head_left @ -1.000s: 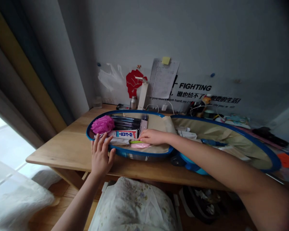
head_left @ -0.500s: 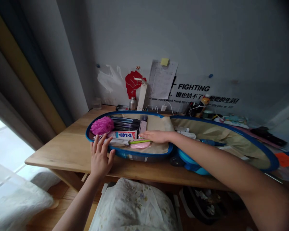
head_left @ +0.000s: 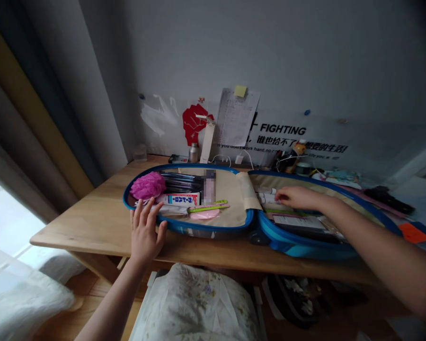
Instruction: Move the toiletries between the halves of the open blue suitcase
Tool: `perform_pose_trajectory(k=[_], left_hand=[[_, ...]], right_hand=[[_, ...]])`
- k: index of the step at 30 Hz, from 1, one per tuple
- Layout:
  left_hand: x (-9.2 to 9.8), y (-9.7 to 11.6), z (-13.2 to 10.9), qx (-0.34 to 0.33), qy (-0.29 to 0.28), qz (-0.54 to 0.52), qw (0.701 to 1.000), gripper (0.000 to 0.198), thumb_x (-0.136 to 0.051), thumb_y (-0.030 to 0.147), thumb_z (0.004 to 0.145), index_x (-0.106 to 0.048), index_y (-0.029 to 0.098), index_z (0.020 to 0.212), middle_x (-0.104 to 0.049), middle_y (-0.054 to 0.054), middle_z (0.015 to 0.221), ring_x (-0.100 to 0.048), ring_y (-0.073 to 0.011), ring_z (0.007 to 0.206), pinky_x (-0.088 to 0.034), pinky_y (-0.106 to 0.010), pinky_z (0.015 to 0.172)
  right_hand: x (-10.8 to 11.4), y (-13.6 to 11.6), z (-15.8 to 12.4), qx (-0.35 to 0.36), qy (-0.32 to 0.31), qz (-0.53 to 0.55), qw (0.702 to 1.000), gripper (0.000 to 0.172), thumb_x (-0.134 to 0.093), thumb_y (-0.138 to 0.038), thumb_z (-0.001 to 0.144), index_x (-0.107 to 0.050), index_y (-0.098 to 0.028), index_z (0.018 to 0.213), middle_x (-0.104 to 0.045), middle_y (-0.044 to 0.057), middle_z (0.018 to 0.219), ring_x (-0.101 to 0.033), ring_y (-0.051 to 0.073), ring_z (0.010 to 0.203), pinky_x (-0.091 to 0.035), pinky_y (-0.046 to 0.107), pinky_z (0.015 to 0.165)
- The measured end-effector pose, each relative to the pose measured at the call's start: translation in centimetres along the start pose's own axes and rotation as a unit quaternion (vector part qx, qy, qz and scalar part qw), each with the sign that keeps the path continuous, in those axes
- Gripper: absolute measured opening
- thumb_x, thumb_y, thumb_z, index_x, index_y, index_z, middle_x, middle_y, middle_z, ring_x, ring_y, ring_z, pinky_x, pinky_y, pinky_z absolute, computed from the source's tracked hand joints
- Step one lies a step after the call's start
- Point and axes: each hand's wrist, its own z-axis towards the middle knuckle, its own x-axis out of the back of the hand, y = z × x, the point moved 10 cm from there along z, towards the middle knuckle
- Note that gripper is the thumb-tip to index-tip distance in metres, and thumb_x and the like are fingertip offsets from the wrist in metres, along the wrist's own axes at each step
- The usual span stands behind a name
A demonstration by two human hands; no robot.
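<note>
An open blue suitcase (head_left: 184, 225) with a beige lining lies on the wooden table. Over the rim of its left half rests my left hand (head_left: 145, 234), fingers spread, beside a pink bath puff (head_left: 148, 185). In that half are a toothpaste box (head_left: 181, 199), dark flat packs (head_left: 182, 182), a yellow-green toothbrush (head_left: 211, 206) and a pink item (head_left: 204, 214). My right hand (head_left: 298, 196) is over the right half, its fingers bent together at several white marker-like sticks (head_left: 268, 196). What its fingertips hold, if anything, is hidden.
Along the wall stand a metal bottle (head_left: 193, 153), a white lamp (head_left: 208, 142) and cables. Clutter and an orange paper (head_left: 414, 233) lie at the right. A chair with a floral cover (head_left: 199, 303) is in front, and a black bin (head_left: 298, 303) sits under the table.
My right hand has left the toothbrush in the left half and moved right to the white sticks in the other half. My left hand stays on the rim.
</note>
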Motion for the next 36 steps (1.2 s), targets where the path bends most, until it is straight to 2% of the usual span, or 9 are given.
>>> perform_pose_trajectory(k=[4,8,13,23,27,29,31,34,36], left_hand=[[0.0,0.0,0.0,0.0,0.0,0.0,1.0,0.044,-0.043,0.037,0.101,-0.054,0.02,0.14,-0.05,-0.015,0.15,-0.022,-0.0313,0.154,-0.013,-0.054,0.126],[-0.1,0.0,0.0,0.005,-0.002,-0.004,1.0,0.045,-0.043,0.037,0.1,-0.054,0.021,0.14,-0.05,-0.015,0.15,-0.022,-0.032,0.154,-0.014,-0.055,0.126],[-0.1,-0.2,0.0,0.013,-0.005,-0.007,1.0,0.046,-0.043,0.039,0.1,-0.055,0.022,0.141,-0.051,-0.014,0.15,-0.023,-0.0329,0.154,-0.014,-0.056,0.126],[-0.1,-0.1,0.0,0.015,-0.005,-0.009,1.0,0.045,-0.043,0.038,0.1,-0.056,0.02,0.139,-0.051,-0.015,0.15,-0.023,-0.0319,0.154,-0.013,-0.055,0.126],[-0.2,-0.2,-0.1,0.016,-0.008,-0.007,1.0,0.046,-0.043,0.039,0.1,-0.057,0.02,0.138,-0.051,-0.014,0.15,-0.024,-0.0325,0.153,-0.014,-0.055,0.126],[-0.2,-0.3,-0.1,0.019,-0.009,-0.006,1.0,0.046,-0.043,0.04,0.099,-0.056,0.02,0.139,-0.051,-0.014,0.15,-0.024,-0.0323,0.153,-0.015,-0.054,0.126],[-0.3,-0.4,-0.1,0.022,-0.012,-0.006,1.0,0.047,-0.043,0.04,0.099,-0.055,0.021,0.14,-0.05,-0.013,0.151,-0.023,-0.032,0.154,-0.016,-0.054,0.126],[-0.2,-0.4,-0.1,0.019,-0.009,-0.006,1.0,0.047,-0.044,0.04,0.099,-0.055,0.021,0.141,-0.05,-0.013,0.151,-0.023,-0.0321,0.154,-0.017,-0.054,0.125],[-0.2,-0.3,-0.1,0.013,-0.004,-0.003,1.0,0.046,-0.043,0.039,0.1,-0.055,0.021,0.14,-0.05,-0.014,0.15,-0.024,-0.0324,0.154,-0.017,-0.054,0.125]], right_hand=[[-1.7,1.9,-2.2,-0.019,-0.011,0.029,0.999,0.02,-0.063,-0.02,0.075,-0.069,-0.021,0.094,-0.073,0.013,0.107,-0.069,0.025,0.094,-0.049,0.032,0.082],[-2.0,2.0,-3.0,-0.023,-0.006,0.027,0.999,0.014,-0.064,-0.021,0.075,-0.066,-0.02,0.089,-0.071,0.014,0.104,-0.068,0.026,0.094,-0.047,0.032,0.084],[-2.8,1.6,-3.3,-0.013,-0.025,0.031,0.999,0.019,-0.064,-0.026,0.076,-0.067,-0.022,0.093,-0.071,0.013,0.11,-0.068,0.027,0.099,-0.047,0.033,0.086],[-3.5,1.9,-3.7,-0.038,-0.003,0.008,0.999,0.013,-0.062,-0.021,0.068,-0.051,-0.025,0.075,-0.068,0.01,0.084,-0.06,0.024,0.076,-0.039,0.034,0.069],[-3.5,1.9,-4.1,-0.032,-0.007,0.03,0.999,0.011,-0.059,-0.025,0.07,-0.049,-0.024,0.073,-0.066,0.007,0.076,-0.058,0.021,0.069,-0.038,0.032,0.066],[-3.2,2.2,-4.3,-0.03,-0.006,0.044,0.999,0.01,-0.056,-0.032,0.074,-0.051,-0.023,0.077,-0.065,0.005,0.074,-0.058,0.02,0.068,-0.039,0.031,0.065],[-2.6,2.8,-4.5,-0.037,0.008,0.083,0.996,0.02,-0.052,-0.041,0.08,-0.056,-0.023,0.087,-0.064,0.004,0.072,-0.059,0.02,0.066,-0.041,0.03,0.063],[-0.5,3.6,-4.2,-0.062,0.075,0.186,0.978,0.043,-0.045,-0.053,0.084,-0.059,-0.021,0.109,-0.066,0.007,0.077,-0.058,0.02,0.063,-0.043,0.032,0.061],[1.3,2.8,-3.7,-0.054,0.13,0.231,0.963,0.055,-0.044,-0.057,0.085,-0.057,-0.02,0.124,-0.07,0.01,0.091,-0.061,0.021,0.069,-0.047,0.033,0.064]])
